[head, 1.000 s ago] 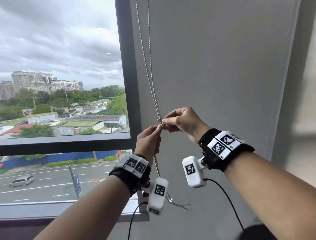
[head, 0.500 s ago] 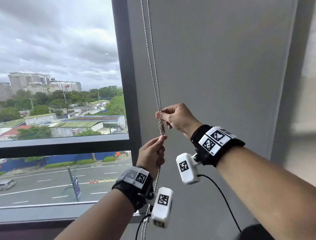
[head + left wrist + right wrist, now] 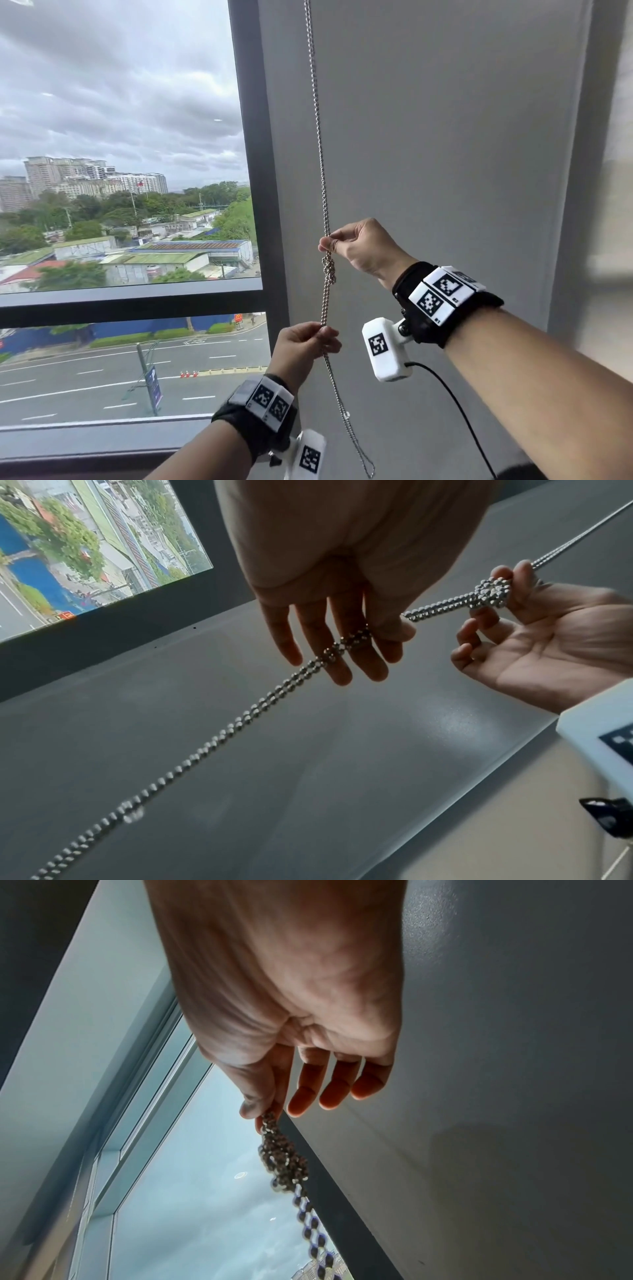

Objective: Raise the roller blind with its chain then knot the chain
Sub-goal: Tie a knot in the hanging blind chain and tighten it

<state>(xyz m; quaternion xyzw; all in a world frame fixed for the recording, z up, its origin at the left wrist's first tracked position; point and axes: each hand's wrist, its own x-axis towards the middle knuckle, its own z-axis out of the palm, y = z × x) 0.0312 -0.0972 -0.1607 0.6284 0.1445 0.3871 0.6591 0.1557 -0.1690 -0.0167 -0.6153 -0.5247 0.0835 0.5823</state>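
A silver bead chain (image 3: 317, 113) hangs doubled in front of a grey wall, beside the window. A tight knot (image 3: 329, 269) sits in it at mid height. My right hand (image 3: 327, 242) pinches the chain between thumb and forefinger just above the knot (image 3: 491, 592); the other fingers are curled. My left hand (image 3: 323, 330) pinches both strands below the knot (image 3: 284, 1158), thumb against forefinger, and the stretch between the hands is taut. Below my left hand (image 3: 383, 631) the chain (image 3: 212, 745) trails down as a loose loop (image 3: 356, 448). The roller blind is out of view.
The dark window frame (image 3: 255, 171) stands just left of the chain, with a horizontal bar (image 3: 130, 301) and the sill (image 3: 102, 431) lower down. A grey wall (image 3: 445, 137) lies behind the chain. A black cable (image 3: 455, 404) hangs from my right wrist camera.
Both hands have moved apart along the chain: the right went up above the knot, the left slid down below it. The knot has drawn tight.
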